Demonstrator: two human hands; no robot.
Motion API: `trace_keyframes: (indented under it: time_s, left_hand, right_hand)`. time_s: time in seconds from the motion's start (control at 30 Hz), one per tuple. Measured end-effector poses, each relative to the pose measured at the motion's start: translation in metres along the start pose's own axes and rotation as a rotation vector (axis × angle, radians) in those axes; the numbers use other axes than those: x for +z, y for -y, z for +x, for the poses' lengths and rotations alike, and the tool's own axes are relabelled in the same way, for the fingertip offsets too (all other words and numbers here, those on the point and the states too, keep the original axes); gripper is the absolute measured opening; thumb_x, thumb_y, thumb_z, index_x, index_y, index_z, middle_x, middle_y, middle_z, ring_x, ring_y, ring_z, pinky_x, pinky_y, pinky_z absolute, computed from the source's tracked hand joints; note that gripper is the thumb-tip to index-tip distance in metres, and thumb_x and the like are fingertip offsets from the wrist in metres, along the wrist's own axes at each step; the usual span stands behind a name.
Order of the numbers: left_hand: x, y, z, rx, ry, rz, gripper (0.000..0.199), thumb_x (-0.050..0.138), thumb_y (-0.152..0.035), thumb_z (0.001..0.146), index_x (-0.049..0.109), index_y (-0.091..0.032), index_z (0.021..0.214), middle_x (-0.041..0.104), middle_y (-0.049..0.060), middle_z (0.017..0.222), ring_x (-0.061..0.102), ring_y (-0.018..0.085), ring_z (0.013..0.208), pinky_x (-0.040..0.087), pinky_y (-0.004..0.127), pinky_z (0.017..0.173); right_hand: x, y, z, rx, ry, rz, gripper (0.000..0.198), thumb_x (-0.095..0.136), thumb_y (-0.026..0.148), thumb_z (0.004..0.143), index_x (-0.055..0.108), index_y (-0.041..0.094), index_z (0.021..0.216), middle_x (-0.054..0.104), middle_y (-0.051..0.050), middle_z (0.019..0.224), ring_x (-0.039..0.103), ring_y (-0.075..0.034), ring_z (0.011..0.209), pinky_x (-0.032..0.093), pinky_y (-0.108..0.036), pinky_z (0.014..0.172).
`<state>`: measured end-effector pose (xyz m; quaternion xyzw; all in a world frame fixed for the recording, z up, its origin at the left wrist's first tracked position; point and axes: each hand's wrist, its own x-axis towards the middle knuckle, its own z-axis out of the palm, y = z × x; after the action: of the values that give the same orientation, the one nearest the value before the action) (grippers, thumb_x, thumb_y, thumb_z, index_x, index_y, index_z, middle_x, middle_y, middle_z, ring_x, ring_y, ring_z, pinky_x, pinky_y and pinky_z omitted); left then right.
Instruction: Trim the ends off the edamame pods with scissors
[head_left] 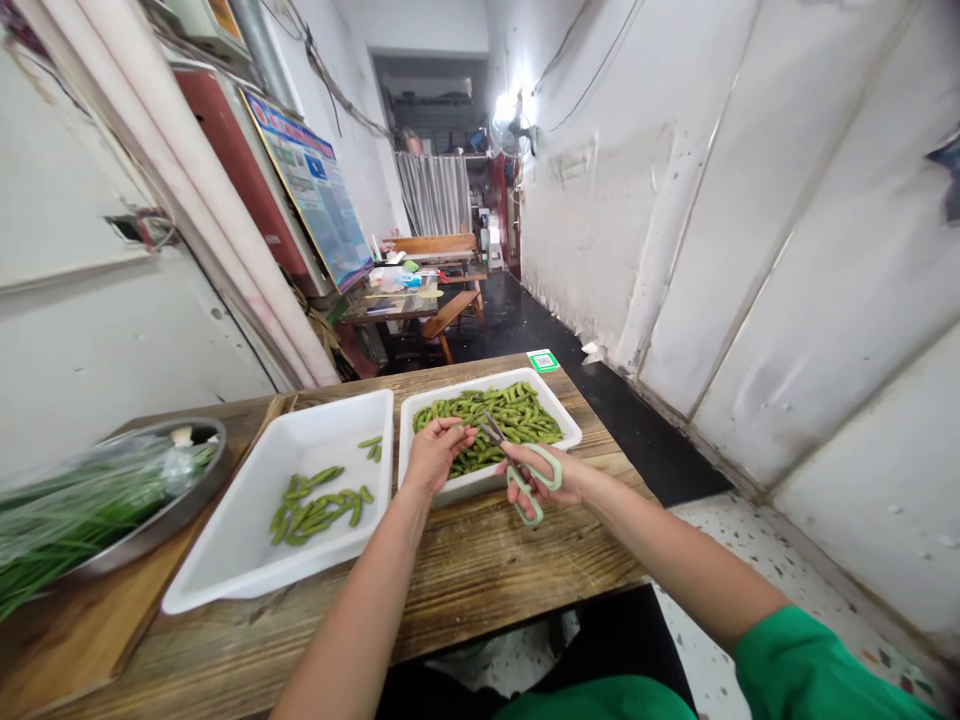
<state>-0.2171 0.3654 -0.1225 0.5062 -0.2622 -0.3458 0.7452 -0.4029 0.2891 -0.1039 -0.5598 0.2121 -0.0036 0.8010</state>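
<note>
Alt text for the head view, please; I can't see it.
The right hand holds green-handled scissors beside the left hand, at a white tray heaped with green pods. To the left, another white tray holds fewer pods, and a metal bowl holds bagged greens.

From here I take this for a small eatery: bean pods [517,415] in a tray [565,414], a QR card [543,361] on the desk [525,575], wooden benches [450,316] by a table [405,303] behind.
</note>
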Motion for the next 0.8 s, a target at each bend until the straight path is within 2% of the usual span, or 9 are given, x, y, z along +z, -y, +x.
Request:
trace_keyframes:
  time_s: [0.23, 0.5, 0.57, 0.63, 0.7, 0.77, 0.8]
  left_hand:
    - [0.002, 0.0, -0.004, -0.026, 0.041, 0.104, 0.025, 0.076, -0.022, 0.059, 0.06, -0.012, 0.075, 0.068, 0.004, 0.064, 0.065, 0.014, 0.061, 0.051, 0.025, 0.062]
    - [0.004, 0.001, -0.005, -0.066, 0.067, 0.164, 0.024, 0.076, -0.026, 0.057, 0.062, -0.011, 0.07, 0.067, 0.006, 0.06, 0.063, 0.015, 0.057, 0.051, 0.027, 0.059]
    - [0.005, 0.001, -0.005, -0.034, 0.04, 0.155, 0.026, 0.076, -0.027, 0.057, 0.063, -0.011, 0.072, 0.067, 0.005, 0.062, 0.063, 0.015, 0.058, 0.05, 0.027, 0.059]
    - [0.0, -0.005, -0.006, 0.08, -0.076, 0.145, 0.029, 0.074, -0.031, 0.059, 0.064, -0.012, 0.079, 0.066, 0.003, 0.064, 0.063, 0.015, 0.059, 0.05, 0.027, 0.06]
    - [-0.017, -0.019, -0.007, 0.267, -0.297, 0.225, 0.034, 0.069, -0.036, 0.065, 0.065, -0.013, 0.089, 0.065, 0.002, 0.066, 0.061, 0.014, 0.059, 0.05, 0.028, 0.061]
    - [-0.048, -0.036, -0.009, 0.44, -0.529, 0.462, 0.037, 0.062, -0.039, 0.071, 0.066, -0.014, 0.099, 0.066, 0.003, 0.071, 0.061, 0.016, 0.061, 0.05, 0.032, 0.066]
    - [-0.066, -0.045, -0.01, 0.491, -0.605, 0.622, 0.037, 0.059, -0.039, 0.074, 0.066, -0.016, 0.101, 0.067, 0.006, 0.078, 0.062, 0.018, 0.065, 0.05, 0.035, 0.07]
  right_hand:
    - [0.005, 0.005, 0.009, -0.066, -0.057, -0.156, 0.047, 0.049, 0.058, 0.083, 0.053, 0.013, 0.093, 0.061, -0.002, 0.049, 0.049, -0.011, 0.03, 0.036, -0.018, 0.028]
    - [0.006, 0.006, 0.01, -0.085, -0.192, -0.303, 0.041, 0.061, 0.055, 0.074, 0.057, 0.014, 0.075, 0.051, 0.005, 0.037, 0.039, -0.007, 0.025, 0.03, -0.016, 0.024]
    - [0.001, 0.011, 0.008, -0.104, -0.215, -0.31, 0.041, 0.061, 0.055, 0.074, 0.057, 0.014, 0.074, 0.05, 0.005, 0.038, 0.037, -0.006, 0.025, 0.028, -0.016, 0.024]
    - [-0.009, 0.02, 0.009, -0.172, -0.19, -0.26, 0.04, 0.059, 0.055, 0.076, 0.056, 0.015, 0.079, 0.052, 0.005, 0.044, 0.039, -0.006, 0.028, 0.03, -0.017, 0.027]
    - [-0.024, 0.032, 0.014, -0.264, -0.148, -0.19, 0.04, 0.055, 0.056, 0.078, 0.054, 0.017, 0.086, 0.055, 0.004, 0.052, 0.045, -0.007, 0.035, 0.036, -0.018, 0.033]
    - [-0.039, 0.043, 0.026, -0.35, -0.155, -0.157, 0.039, 0.052, 0.057, 0.08, 0.052, 0.019, 0.09, 0.057, 0.003, 0.061, 0.052, -0.009, 0.044, 0.042, -0.02, 0.042]
    - [-0.046, 0.047, 0.034, -0.393, -0.192, -0.172, 0.039, 0.052, 0.056, 0.08, 0.051, 0.02, 0.091, 0.058, 0.002, 0.065, 0.054, -0.01, 0.048, 0.044, -0.021, 0.046]
